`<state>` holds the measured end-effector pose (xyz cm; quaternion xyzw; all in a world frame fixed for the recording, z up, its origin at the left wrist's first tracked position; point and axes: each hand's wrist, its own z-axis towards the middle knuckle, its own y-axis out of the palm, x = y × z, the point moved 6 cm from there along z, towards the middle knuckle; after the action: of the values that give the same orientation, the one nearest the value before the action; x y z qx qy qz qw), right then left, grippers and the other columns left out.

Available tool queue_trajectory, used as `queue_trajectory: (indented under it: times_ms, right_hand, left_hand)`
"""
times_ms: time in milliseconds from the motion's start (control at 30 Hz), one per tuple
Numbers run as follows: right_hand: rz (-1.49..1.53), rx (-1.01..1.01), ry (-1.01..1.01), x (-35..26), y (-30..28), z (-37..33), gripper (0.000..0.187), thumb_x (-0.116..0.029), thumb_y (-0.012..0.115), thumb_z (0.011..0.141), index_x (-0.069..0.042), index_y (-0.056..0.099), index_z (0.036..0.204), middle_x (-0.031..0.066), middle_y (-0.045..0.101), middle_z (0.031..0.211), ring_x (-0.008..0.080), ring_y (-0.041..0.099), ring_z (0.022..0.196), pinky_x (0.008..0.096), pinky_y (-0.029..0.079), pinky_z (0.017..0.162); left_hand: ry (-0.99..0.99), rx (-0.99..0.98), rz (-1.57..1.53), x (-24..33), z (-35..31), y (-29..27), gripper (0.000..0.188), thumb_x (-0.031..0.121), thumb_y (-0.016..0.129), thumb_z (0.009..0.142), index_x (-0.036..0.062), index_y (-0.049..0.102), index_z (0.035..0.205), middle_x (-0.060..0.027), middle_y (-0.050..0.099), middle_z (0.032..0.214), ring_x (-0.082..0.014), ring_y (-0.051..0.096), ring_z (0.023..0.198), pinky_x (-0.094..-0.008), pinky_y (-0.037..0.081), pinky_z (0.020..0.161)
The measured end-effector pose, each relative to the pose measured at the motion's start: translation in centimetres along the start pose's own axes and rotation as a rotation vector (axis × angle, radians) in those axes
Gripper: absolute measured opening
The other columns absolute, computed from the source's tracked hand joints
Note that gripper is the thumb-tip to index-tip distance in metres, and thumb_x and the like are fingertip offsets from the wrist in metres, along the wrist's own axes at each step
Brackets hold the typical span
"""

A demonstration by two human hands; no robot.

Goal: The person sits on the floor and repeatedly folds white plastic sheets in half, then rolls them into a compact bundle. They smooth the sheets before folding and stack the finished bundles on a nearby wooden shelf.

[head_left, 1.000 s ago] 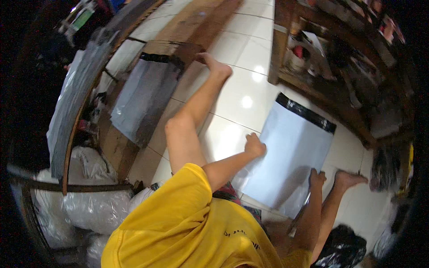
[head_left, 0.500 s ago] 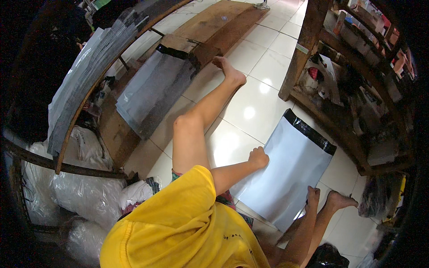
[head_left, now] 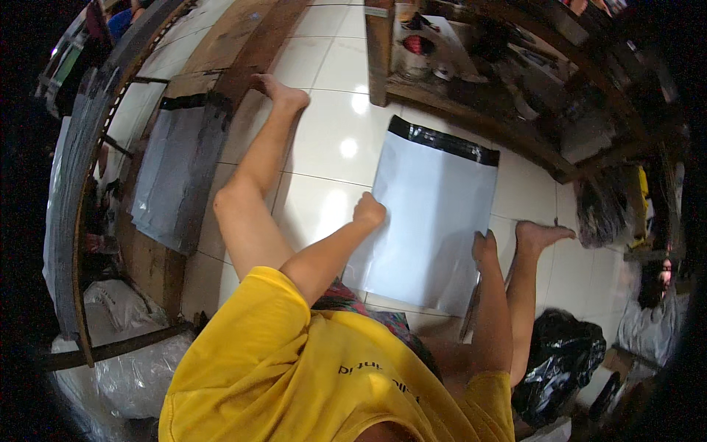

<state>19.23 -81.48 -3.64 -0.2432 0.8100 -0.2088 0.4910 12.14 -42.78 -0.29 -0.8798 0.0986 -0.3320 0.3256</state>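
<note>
A pale grey plastic mailing bag (head_left: 431, 214), with a glossy black band along its far end, is stretched between my hands over the floor between my spread legs. My left hand (head_left: 370, 211) is closed on the bag's left edge, about halfway along. On the opposite edge, my right hand (head_left: 484, 250) is closed too, a little nearer to me. Whether the bag rests on the tiles or hangs just above them I cannot tell. A stack of similar grey bags (head_left: 173, 173) lies on brown cardboard to the left, beyond my left knee.
White floor tiles (head_left: 324, 140) surround the bag. A wooden shelf (head_left: 471, 110) with clutter stands close beyond its far end. At left is a curved-looking rack (head_left: 81, 243) stacked with grey sheets, above clear plastic bundles (head_left: 147, 368). A black plastic bag (head_left: 560, 361) sits at right.
The view has turned, so the mailing bag, my hands and the shelf appear farther left and higher. Both hands keep their hold on the bag's edges.
</note>
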Motion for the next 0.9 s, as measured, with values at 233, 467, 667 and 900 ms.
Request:
queue_trajectory:
  times_ms: [233,467,667,900]
  right_hand:
    - [0.160,0.077,-0.008,-0.8,3.7,-2.5,0.039,-0.020,0.057,0.096,0.008,0.056,0.122,0.0211,0.067,0.104,0.0324,0.064,0.091,0.0446,0.051,0.081]
    - [0.303,0.075,0.044,-1.0,13.0,-10.1,0.039,-0.021,0.064,0.089,0.007,0.059,0.115,0.0232,0.068,0.104,0.0371,0.068,0.097,0.0485,0.054,0.088]
    - [0.519,-0.566,0.325,-3.6,12.5,-13.2,0.032,-0.023,0.068,0.092,0.006,0.063,0.103,0.0113,0.065,0.085,0.0245,0.068,0.086,0.0360,0.059,0.071]
    - [-0.512,-0.056,-0.342,-16.0,0.3,-2.9,0.047,-0.039,0.066,0.092,-0.001,0.063,0.120,0.0262,0.064,0.119,0.0432,0.061,0.112,0.0479,0.049,0.097]
  left_hand:
    - [0.129,0.045,0.129,0.1,2.8,-4.1,0.046,0.015,0.056,0.086,-0.0044,0.054,0.128,-0.0296,0.062,0.127,-0.0409,0.060,0.121,-0.0460,0.048,0.104]
    - [0.373,0.057,0.335,0.0,8.9,-9.9,0.045,0.019,0.061,0.081,-0.0040,0.062,0.120,-0.0273,0.066,0.119,-0.0396,0.064,0.114,-0.0451,0.050,0.098]
    - [0.400,-0.045,0.408,0.7,12.1,-10.8,0.046,0.024,0.061,0.084,-0.0042,0.062,0.120,-0.0282,0.065,0.121,-0.0409,0.064,0.114,-0.0453,0.051,0.098]
    - [0.468,0.342,0.125,-1.5,8.2,-14.3,0.063,0.032,0.068,0.083,-0.0107,0.055,0.129,-0.0334,0.060,0.125,-0.0445,0.056,0.122,-0.0477,0.044,0.105]
